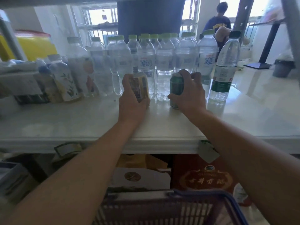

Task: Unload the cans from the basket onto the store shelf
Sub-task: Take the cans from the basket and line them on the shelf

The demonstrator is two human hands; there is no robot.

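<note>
2 cans stand on the shelf (81,124) before the water bottles (164,62): my left hand (131,101) wraps its fingers around the yellow can (140,86), my right hand (189,93) grips the green can (176,88). Below, the basket (211,197).

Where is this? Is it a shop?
Probably a small shop. Rows of water bottles fill a white shelf, a shopping basket sits below, and each hand sets down a can: the left hand a yellow can, the right hand a green can.
</note>
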